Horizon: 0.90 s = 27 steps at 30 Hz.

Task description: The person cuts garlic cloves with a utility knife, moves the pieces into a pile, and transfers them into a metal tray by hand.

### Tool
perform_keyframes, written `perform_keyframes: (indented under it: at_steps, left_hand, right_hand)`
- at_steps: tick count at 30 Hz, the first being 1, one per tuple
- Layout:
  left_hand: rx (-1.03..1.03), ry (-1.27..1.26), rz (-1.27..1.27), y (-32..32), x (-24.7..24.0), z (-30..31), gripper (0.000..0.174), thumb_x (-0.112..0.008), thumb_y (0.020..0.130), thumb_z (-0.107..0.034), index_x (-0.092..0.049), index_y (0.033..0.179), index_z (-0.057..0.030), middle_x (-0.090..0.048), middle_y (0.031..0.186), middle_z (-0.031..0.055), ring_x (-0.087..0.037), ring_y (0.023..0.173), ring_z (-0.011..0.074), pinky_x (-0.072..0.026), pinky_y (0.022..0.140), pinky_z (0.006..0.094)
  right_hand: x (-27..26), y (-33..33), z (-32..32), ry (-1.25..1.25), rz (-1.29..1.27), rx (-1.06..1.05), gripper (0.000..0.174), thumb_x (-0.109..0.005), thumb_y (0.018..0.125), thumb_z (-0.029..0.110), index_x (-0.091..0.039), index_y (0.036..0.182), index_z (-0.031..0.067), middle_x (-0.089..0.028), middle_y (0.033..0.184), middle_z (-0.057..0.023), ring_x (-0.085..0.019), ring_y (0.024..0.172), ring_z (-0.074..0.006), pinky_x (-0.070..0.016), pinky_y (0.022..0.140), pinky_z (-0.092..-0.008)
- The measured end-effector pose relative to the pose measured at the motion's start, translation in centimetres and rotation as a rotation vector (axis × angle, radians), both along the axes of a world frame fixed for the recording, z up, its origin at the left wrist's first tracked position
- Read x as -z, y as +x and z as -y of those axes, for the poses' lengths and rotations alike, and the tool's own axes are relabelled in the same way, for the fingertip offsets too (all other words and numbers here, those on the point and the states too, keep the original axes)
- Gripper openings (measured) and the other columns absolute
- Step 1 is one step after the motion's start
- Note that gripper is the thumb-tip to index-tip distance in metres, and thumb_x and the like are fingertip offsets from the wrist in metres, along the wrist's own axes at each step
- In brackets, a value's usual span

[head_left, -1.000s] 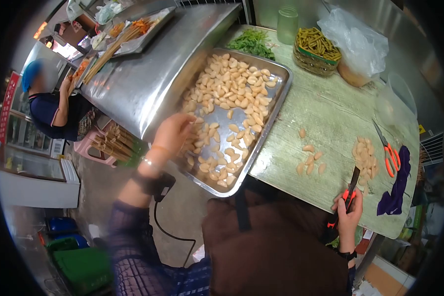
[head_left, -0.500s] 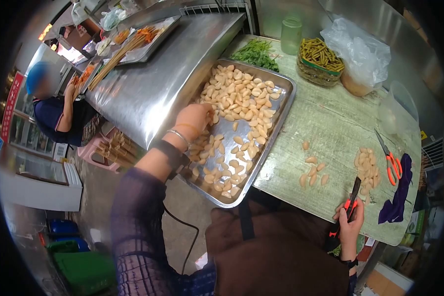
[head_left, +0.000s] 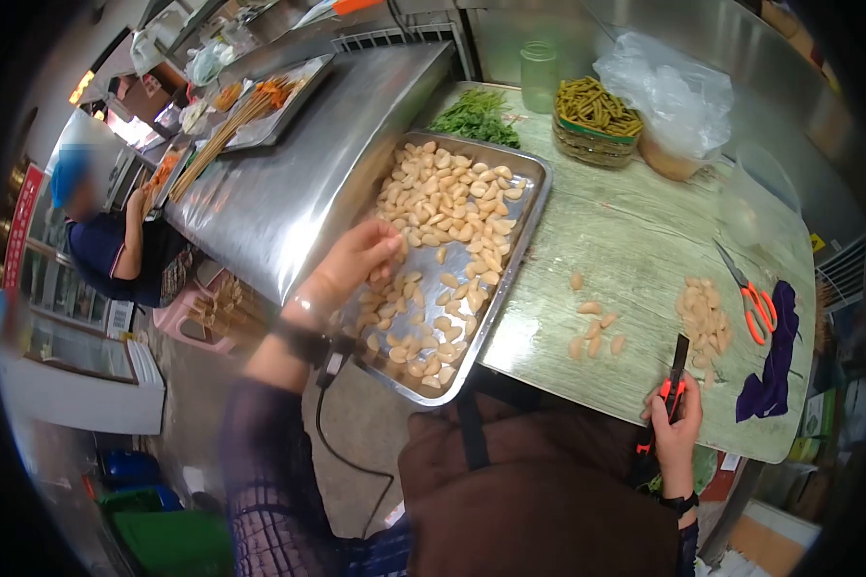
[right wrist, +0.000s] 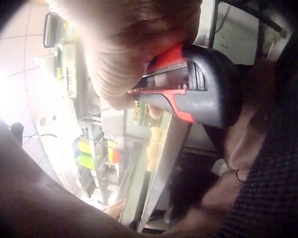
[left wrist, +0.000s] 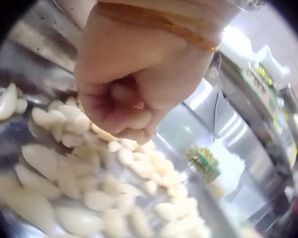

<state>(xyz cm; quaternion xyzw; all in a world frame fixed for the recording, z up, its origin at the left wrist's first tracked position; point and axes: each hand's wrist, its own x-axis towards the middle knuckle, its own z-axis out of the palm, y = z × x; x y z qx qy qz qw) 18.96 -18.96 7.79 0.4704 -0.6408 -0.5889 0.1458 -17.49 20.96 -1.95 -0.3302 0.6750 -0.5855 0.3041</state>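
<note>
Head: left hand point(head_left: 364, 254) over the garlic cloves point(head_left: 452, 197) in the steel tray point(head_left: 506, 272), fingers curled; right hand point(head_left: 678, 428) grips a red-and-black utility knife point(head_left: 672, 387), dark blade out, at the worktop point(head_left: 616, 236) edge by a small clove pile point(head_left: 704, 313); loose cloves point(head_left: 592, 325) between pile and tray; scissors point(head_left: 759, 306) and purple cloth point(head_left: 777, 361) right of pile. Left wrist: fingers folded in, can't tell if they pinch a clove. Right wrist: fingers wrapped round knife handle
</note>
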Motion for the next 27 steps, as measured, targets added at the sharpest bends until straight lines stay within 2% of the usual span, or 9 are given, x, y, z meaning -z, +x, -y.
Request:
perform_keyframes:
  at_steps: [3,6,9,11,12,13,19,25,27]
  left_hand:
    - [0.078,0.129,-0.251,-2.4,-2.1,-3.6,0.011,-0.058,0.111,-0.018,-0.059,0.112,-0.0075,-0.061,0.090,-0.0019,-0.055,0.068,0.0045,-0.0435,0.056,0.0203]
    - [0.218,0.077,-0.144,-6.5,-4.0,-7.7,0.012,-0.058,0.111,-0.018,-0.057,0.112,-0.0067,-0.063,0.092,-0.0002,-0.055,0.067,0.0050,-0.0433,0.056,0.0206]
    - [0.382,-0.212,0.133,-11.0,-5.0,-13.8,0.013,-0.071,0.102,-0.013,-0.062,0.107,-0.0058,-0.063,0.087,0.0003,-0.059,0.070,0.0058,-0.0465,0.060,0.0221]
    - [0.536,-0.670,0.049,-13.1,-3.1,-18.6,0.017,-0.077,0.096,-0.009,-0.063,0.104,-0.0046,-0.063,0.086,0.0044,-0.065,0.072,0.0129,-0.0520,0.063,0.0296]
    - [0.552,-0.836,0.008,-14.1,-0.7,-20.1,0.018,-0.077,0.092,-0.012,-0.063,0.103,-0.0060,-0.066,0.090,0.0129,-0.069,0.080,0.0338,-0.0550,0.068,0.0430]
    - [0.580,-0.960,0.012,-15.2,0.4,-21.4,0.015,-0.073,0.091,-0.008,-0.063,0.103,-0.0065,-0.064,0.088,0.0128,-0.068,0.079,0.0349,-0.0543,0.067,0.0452]
    - [0.621,-1.049,0.011,-20.0,5.8,-23.5,0.019,-0.070,0.090,-0.003,-0.070,0.107,-0.0083,-0.064,0.094,0.0104,-0.069,0.081,0.0290,-0.0554,0.067,0.0392]
    - [0.577,-0.995,-0.199,-20.0,7.9,-22.8,0.030,-0.079,0.084,0.003,-0.077,0.112,-0.0069,-0.068,0.099,0.0073,-0.069,0.083,0.0182,-0.0552,0.069,0.0281]
    - [0.585,-1.026,-0.227,-20.1,8.0,-22.8,0.034,-0.075,0.082,0.004,-0.076,0.113,-0.0081,-0.071,0.103,0.0077,-0.070,0.084,0.0246,-0.0577,0.070,0.0354]
  right_hand:
    - [0.7,0.0,0.1,-0.016,-0.003,0.006,0.051,-0.067,0.096,-0.001,-0.047,0.143,-0.0018,-0.066,0.098,-0.0069,-0.065,0.078,-0.0125,-0.0567,0.071,-0.0291]
    - [0.8,-0.1,-0.1,-0.006,-0.054,0.016,0.052,-0.070,0.095,-0.001,-0.050,0.142,-0.0018,-0.067,0.099,-0.0060,-0.066,0.080,-0.0112,-0.0570,0.069,-0.0288]
    - [-0.4,0.0,0.3,-0.010,-0.015,-0.015,0.051,-0.075,0.094,0.003,-0.051,0.140,-0.0022,-0.068,0.097,-0.0045,-0.066,0.079,-0.0102,-0.0563,0.069,-0.0277]
    - [-1.1,0.2,0.4,-0.019,0.016,-0.008,0.051,-0.075,0.095,0.006,-0.052,0.139,-0.0019,-0.069,0.095,-0.0052,-0.065,0.078,-0.0104,-0.0554,0.070,-0.0276]
    - [-1.3,0.2,0.6,-0.033,0.037,-0.013,0.050,-0.075,0.095,0.007,-0.053,0.139,-0.0018,-0.069,0.095,-0.0056,-0.065,0.078,-0.0105,-0.0550,0.070,-0.0276]
    - [-1.2,0.0,0.6,-0.037,0.000,-0.023,0.050,-0.075,0.095,0.008,-0.053,0.138,-0.0017,-0.069,0.094,-0.0062,-0.066,0.078,-0.0108,-0.0547,0.071,-0.0279]
    - [-1.8,-0.2,0.5,-0.016,-0.078,-0.058,0.049,-0.077,0.094,0.013,-0.055,0.137,-0.0002,-0.073,0.097,-0.0105,-0.069,0.084,-0.0164,-0.0549,0.076,-0.0322]
    - [-3.5,-0.8,-0.9,0.075,-0.259,-0.152,0.049,-0.075,0.095,0.017,-0.054,0.137,0.0040,-0.072,0.100,-0.0189,-0.071,0.087,-0.0369,-0.0555,0.077,-0.0410]
    - [-3.8,-0.9,-1.7,0.106,-0.364,-0.190,0.050,-0.073,0.096,0.018,-0.053,0.141,0.0050,-0.072,0.101,-0.0189,-0.071,0.089,-0.0392,-0.0554,0.076,-0.0432]
